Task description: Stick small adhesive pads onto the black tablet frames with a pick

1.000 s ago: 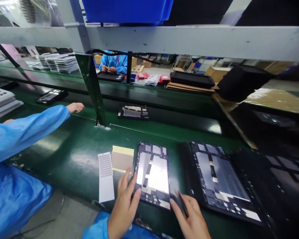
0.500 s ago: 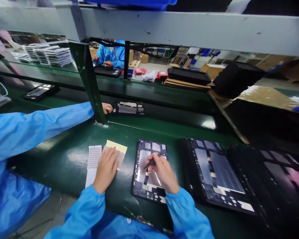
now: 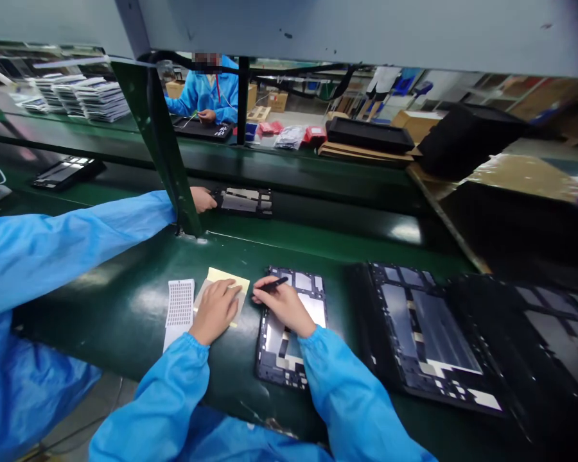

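My left hand [image 3: 218,310] lies with its fingers stretched over a pale yellow backing sheet [image 3: 228,276] on the green bench. A white sheet with rows of small printed marks [image 3: 180,301] is just left of it. My right hand [image 3: 285,304] pinches slim black tweezers [image 3: 274,284], whose tip is hidden by the fingers. That hand hovers over the left edge of an opened tablet body [image 3: 275,333], close to the yellow sheet. The tablet lies flat with its silver inner plate upward; my right hand and sleeve cover part of it.
More opened tablet bodies [image 3: 428,327] stand stacked at the right. Beyond a green post [image 3: 171,154], a co-worker's hand [image 3: 203,199] touches another tablet [image 3: 245,200]. Black trays [image 3: 370,134] sit at the back, and a grey beam [image 3: 318,32] crosses overhead.
My right hand has moved left and away from the tablet's middle toward the yellow sheet, with the tweezers still in it. My left hand remains on the sheet.
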### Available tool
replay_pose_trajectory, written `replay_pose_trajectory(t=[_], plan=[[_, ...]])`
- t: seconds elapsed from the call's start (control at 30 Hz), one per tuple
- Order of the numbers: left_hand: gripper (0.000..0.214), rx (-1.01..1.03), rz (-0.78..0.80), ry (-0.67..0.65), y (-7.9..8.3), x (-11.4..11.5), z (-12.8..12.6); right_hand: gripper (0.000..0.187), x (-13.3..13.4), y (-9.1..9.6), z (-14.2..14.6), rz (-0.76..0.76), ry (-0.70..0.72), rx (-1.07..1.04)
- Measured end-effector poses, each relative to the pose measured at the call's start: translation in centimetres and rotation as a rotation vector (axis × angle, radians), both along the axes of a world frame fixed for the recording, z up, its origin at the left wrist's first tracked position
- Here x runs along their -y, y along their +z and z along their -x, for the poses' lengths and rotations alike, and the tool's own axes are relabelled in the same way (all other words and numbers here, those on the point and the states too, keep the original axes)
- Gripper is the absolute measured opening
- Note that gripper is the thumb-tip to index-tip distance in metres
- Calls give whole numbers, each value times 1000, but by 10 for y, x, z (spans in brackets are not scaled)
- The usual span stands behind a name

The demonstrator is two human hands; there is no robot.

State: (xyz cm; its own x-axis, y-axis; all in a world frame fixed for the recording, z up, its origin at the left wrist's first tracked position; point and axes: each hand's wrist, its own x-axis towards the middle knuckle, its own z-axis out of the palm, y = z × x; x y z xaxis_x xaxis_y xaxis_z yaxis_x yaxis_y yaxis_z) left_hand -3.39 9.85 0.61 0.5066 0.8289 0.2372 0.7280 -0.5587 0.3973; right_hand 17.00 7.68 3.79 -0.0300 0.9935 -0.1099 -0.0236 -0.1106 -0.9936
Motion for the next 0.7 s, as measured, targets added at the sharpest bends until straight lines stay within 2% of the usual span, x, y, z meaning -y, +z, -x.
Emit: replay_pose_trajectory(t=[0.17,0.7], plan=[[31,-3,5,1,-5,-1,-1,30,-29,-9,-4,-152,67,310],[32,-33,-42,-4,-13,-1,0,20,-34,-23,1,-245,57,459]])
